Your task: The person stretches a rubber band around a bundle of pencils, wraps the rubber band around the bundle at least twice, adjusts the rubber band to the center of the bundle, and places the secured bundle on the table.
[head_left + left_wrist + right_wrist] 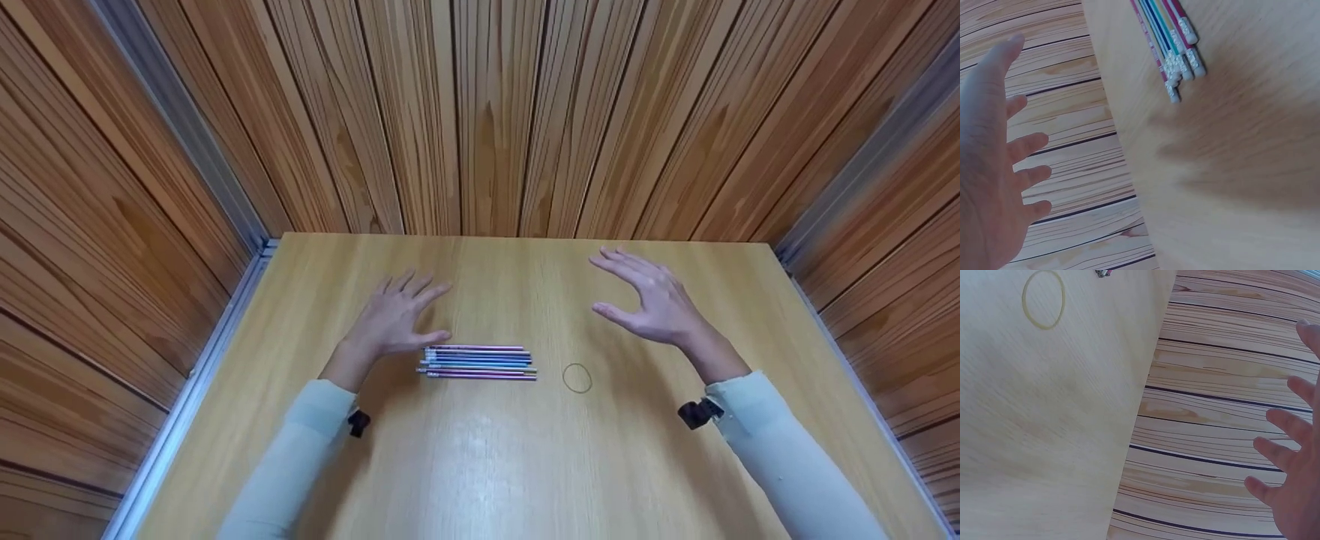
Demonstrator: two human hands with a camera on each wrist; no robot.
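Several pencils (480, 363) lie side by side on the table, in pink, blue, green and purple. Their eraser ends (1182, 64) point left, toward the left hand. To their right a thin yellowish rubber band (577, 378) lies flat in a loop; the right wrist view shows the same rubber band (1043, 299) near its top edge. My left hand (394, 315) is held above the table with spread fingers, its thumb close by the pencils' eraser ends in the head view. Farther right, my right hand (651, 296) hovers with fingers extended and thumb apart. Both hands hold nothing.
The wooden table (480, 465) meets a plank-patterned wall (487, 120) at its far edge. Similar panels stand at both sides, with metal rails (191, 390) along the table's edges. Each sleeve cuff carries a small black wrist camera (700, 413).
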